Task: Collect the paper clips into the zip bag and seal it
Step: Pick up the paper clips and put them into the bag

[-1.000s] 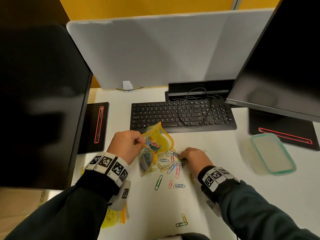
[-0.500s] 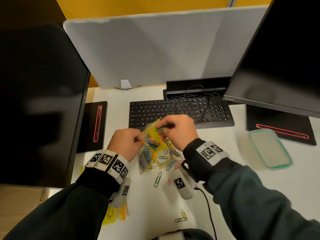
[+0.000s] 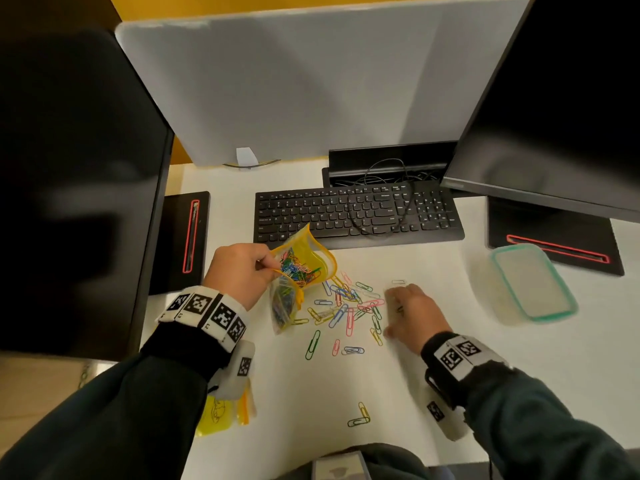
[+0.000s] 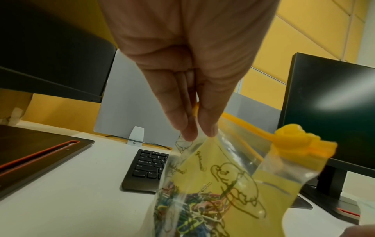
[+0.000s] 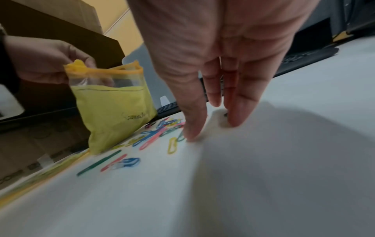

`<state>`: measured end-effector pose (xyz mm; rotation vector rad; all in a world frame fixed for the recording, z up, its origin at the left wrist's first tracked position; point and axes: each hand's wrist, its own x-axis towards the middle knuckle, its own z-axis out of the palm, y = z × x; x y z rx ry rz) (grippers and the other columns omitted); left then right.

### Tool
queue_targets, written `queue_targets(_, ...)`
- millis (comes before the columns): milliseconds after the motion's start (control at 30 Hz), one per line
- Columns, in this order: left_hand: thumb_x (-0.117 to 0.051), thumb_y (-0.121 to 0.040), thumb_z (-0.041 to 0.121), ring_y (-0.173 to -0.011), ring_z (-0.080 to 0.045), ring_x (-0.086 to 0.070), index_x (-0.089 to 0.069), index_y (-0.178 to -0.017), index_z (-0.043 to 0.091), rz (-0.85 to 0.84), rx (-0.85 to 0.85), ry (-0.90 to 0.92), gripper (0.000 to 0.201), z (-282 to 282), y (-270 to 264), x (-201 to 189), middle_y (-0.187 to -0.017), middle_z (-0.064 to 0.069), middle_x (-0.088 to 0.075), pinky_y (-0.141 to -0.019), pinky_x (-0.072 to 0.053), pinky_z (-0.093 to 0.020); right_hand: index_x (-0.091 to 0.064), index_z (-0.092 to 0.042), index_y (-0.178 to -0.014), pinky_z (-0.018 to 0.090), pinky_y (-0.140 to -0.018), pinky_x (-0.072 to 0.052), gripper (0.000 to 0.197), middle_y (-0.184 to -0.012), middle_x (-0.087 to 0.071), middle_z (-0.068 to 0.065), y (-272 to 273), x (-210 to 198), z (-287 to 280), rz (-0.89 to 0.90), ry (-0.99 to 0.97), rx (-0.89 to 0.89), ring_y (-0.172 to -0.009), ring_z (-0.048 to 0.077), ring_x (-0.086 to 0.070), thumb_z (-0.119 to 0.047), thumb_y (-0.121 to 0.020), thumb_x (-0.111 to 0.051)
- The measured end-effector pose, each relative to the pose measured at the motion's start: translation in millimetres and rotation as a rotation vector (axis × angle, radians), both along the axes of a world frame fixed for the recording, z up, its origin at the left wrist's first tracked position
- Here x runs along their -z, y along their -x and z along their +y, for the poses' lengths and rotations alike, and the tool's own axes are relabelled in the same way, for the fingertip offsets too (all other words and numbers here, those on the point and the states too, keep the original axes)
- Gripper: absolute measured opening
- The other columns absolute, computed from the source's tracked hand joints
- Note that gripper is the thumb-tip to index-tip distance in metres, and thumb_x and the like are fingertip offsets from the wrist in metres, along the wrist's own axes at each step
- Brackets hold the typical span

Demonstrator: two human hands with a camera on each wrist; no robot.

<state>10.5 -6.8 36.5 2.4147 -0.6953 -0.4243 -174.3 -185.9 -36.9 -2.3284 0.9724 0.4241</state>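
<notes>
A yellow zip bag [image 3: 304, 268] with an orange slider stands upright on the white desk, its mouth spread wide and several coloured clips inside. My left hand [image 3: 239, 275] pinches the bag's near rim; thumb and fingers [image 4: 190, 128] squeeze the clear plastic, with the slider [image 4: 292, 137] off to the right. Loose paper clips [image 3: 346, 306] lie scattered just right of the bag [image 5: 113, 104]. My right hand [image 3: 408, 313] hovers low over the desk at the pile's right edge, fingers [image 5: 194, 125] straight and touching the surface beside the paper clips [image 5: 162, 133], holding nothing.
A black keyboard [image 3: 356, 213] lies behind the bag. Two monitors flank the desk on black stands. A lidded plastic container with a teal rim [image 3: 533, 282] sits at the right. Two stray clips [image 3: 360, 415] lie near the front edge. More yellow bags [image 3: 218, 414] lie under my left forearm.
My right hand dropped clips into the bag's mouth half a second ago and has swung back down to the loose pile. The left hand keeps its pinch on the bag.
</notes>
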Motion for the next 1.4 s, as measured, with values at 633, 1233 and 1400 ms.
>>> queue_targets(633,-0.072,-0.074,0.008,-0.082,-0.018,-0.066,-0.071,-0.073,0.017,0.038,0.003,-0.005,0.010,1,-1,1,-0.091,-0.004,-0.072,-0.082,-0.052,-0.031,0.004,-0.033,-0.146,0.052,-0.108,-0.034,0.130,-0.158,0.002,0.004,-35,5,30,0.194,0.026,-0.546,-0.143,0.032,-0.005,-0.048,-0.052,-0.084)
queue_targets(1233,-0.073,-0.073,0.005,-0.078,-0.016,-0.065,-0.063,-0.059,0.031,0.032,0.034,0.007,0.031,-1,1,1,-0.081,0.002,-0.068,-0.075,-0.047,-0.023,-0.056,0.001,-0.111,0.039,-0.088,-0.047,0.025,-0.114,-0.059,0.021,-54,15,37,-0.042,0.149,-0.454,-0.107,0.036,-0.056,0.000,-0.090,-0.043)
queue_targets(1400,-0.072,-0.074,0.006,-0.078,-0.014,-0.065,-0.061,-0.060,0.033,0.022,0.067,-0.013,0.032,0,0,-1,-0.082,0.005,-0.067,-0.074,-0.049,-0.022,-0.067,-0.009,-0.097,0.027,-0.078,-0.044,0.023,-0.101,-0.069,0.013,-49,4,27,-0.177,0.024,-0.142,-0.097,0.030,-0.061,-0.005,-0.086,-0.047)
